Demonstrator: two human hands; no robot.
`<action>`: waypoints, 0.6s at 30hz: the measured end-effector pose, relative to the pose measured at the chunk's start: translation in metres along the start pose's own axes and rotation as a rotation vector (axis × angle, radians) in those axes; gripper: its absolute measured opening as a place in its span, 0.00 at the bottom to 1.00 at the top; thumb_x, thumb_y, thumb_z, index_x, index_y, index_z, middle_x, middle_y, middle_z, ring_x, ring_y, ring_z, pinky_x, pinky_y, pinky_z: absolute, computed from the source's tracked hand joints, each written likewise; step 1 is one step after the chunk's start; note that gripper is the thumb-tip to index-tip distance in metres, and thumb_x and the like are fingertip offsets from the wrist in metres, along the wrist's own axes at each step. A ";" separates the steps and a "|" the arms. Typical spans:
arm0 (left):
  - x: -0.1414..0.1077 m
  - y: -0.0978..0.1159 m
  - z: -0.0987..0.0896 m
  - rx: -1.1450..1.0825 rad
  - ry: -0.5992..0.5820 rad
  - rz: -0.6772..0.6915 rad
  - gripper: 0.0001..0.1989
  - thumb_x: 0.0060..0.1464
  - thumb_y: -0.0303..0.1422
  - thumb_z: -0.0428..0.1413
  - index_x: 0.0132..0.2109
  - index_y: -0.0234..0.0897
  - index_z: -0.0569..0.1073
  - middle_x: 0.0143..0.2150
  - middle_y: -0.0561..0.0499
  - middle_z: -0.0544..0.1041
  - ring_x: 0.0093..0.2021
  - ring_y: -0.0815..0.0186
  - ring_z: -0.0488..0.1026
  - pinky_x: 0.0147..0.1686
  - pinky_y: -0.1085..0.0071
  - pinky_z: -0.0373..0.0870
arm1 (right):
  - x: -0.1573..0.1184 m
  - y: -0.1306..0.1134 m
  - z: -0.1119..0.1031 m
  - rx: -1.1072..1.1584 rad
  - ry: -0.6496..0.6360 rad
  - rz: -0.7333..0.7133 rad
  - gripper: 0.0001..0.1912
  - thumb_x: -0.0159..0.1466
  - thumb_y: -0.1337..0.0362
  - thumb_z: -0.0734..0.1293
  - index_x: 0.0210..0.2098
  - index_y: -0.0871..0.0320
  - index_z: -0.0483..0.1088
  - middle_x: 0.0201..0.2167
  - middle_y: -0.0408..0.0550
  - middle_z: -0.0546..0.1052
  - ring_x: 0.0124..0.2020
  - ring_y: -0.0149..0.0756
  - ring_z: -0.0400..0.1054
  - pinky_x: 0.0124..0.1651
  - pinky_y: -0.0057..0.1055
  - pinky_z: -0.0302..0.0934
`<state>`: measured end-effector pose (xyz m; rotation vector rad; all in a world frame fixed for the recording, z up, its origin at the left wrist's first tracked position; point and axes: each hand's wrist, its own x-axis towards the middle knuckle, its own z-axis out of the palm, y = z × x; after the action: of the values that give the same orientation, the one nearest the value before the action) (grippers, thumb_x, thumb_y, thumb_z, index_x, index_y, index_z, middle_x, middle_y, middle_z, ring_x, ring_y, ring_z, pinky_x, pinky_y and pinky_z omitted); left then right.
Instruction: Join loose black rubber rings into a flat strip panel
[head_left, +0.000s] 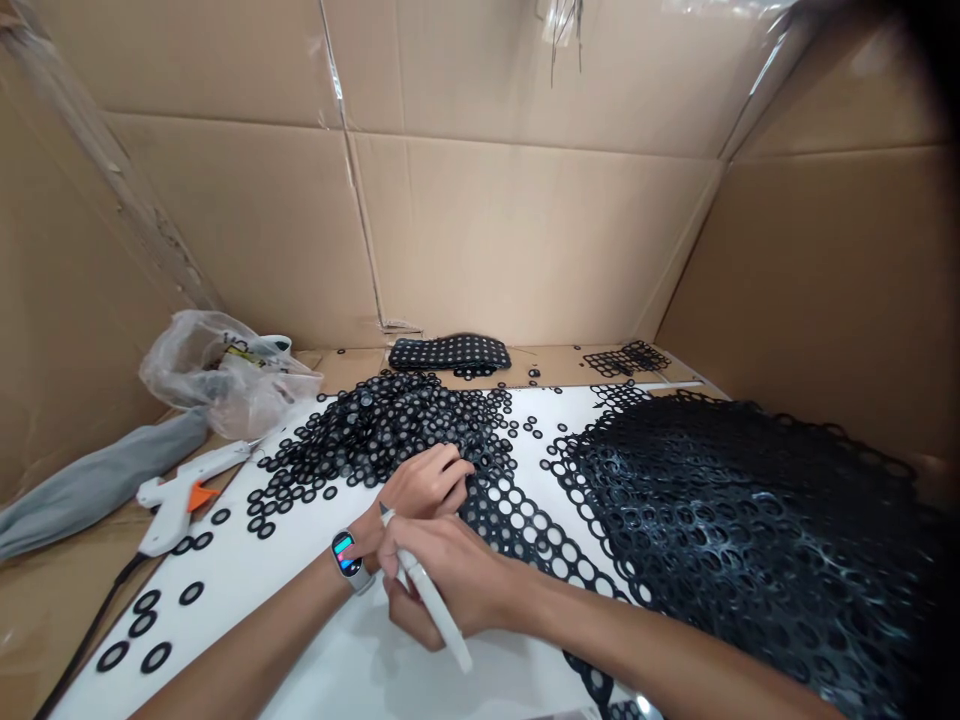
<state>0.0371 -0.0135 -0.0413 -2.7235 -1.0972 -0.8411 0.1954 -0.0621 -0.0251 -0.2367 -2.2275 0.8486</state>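
Steady now: the right hand (446,570) has its fingers clamped on a white pen (442,622)!
Light, flat pressure should keep rings aligned; the left hand (427,480), its grip hard to judge, meets the ring mesh (487,520), black and lacy across the white tabletop (345,670), beside heaped loose rings (345,430).

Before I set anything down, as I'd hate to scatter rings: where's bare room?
The white surface is bare between left forearm and right hand, and between that forearm and the scattered rings. Crowded: ring heap, mesh at right.
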 end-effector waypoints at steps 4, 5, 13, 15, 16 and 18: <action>0.004 -0.001 0.003 -0.003 0.001 0.000 0.08 0.75 0.35 0.63 0.55 0.37 0.80 0.50 0.47 0.83 0.46 0.62 0.82 0.46 0.61 0.85 | -0.001 0.002 0.003 0.016 0.022 -0.042 0.20 0.53 0.70 0.67 0.44 0.49 0.63 0.31 0.36 0.75 0.28 0.35 0.68 0.35 0.29 0.63; 0.004 -0.002 0.004 -0.007 0.009 -0.002 0.07 0.75 0.35 0.63 0.55 0.37 0.80 0.49 0.47 0.82 0.45 0.62 0.82 0.46 0.62 0.85 | -0.001 0.003 0.002 0.016 0.034 -0.036 0.20 0.53 0.70 0.67 0.44 0.49 0.63 0.29 0.35 0.73 0.26 0.33 0.66 0.33 0.29 0.61; 0.005 -0.002 0.003 -0.055 0.056 -0.040 0.07 0.76 0.35 0.62 0.53 0.37 0.80 0.48 0.48 0.82 0.43 0.63 0.81 0.45 0.63 0.84 | 0.001 0.000 -0.008 0.001 0.005 0.048 0.18 0.56 0.70 0.68 0.43 0.50 0.62 0.26 0.31 0.68 0.23 0.31 0.62 0.30 0.27 0.53; 0.006 0.002 -0.001 -0.062 0.064 -0.064 0.07 0.76 0.35 0.63 0.54 0.36 0.80 0.48 0.48 0.82 0.43 0.63 0.81 0.44 0.63 0.84 | 0.001 -0.001 -0.008 0.008 -0.004 0.047 0.18 0.55 0.70 0.67 0.44 0.50 0.62 0.26 0.31 0.69 0.23 0.31 0.63 0.30 0.27 0.54; 0.006 0.004 -0.002 -0.066 0.065 -0.074 0.07 0.76 0.35 0.63 0.54 0.36 0.80 0.48 0.48 0.82 0.43 0.63 0.81 0.44 0.63 0.84 | 0.001 -0.001 -0.008 0.011 0.000 0.047 0.18 0.55 0.70 0.67 0.44 0.50 0.62 0.26 0.31 0.69 0.23 0.31 0.63 0.30 0.27 0.54; 0.007 0.008 -0.005 -0.072 0.065 -0.089 0.07 0.76 0.35 0.63 0.53 0.36 0.80 0.48 0.48 0.82 0.43 0.64 0.81 0.44 0.64 0.84 | 0.001 -0.001 -0.007 0.015 0.012 0.044 0.18 0.56 0.70 0.67 0.44 0.50 0.62 0.27 0.32 0.70 0.24 0.31 0.63 0.30 0.27 0.54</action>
<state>0.0443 -0.0158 -0.0327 -2.7000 -1.2050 -0.9932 0.2002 -0.0594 -0.0201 -0.2837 -2.2114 0.8841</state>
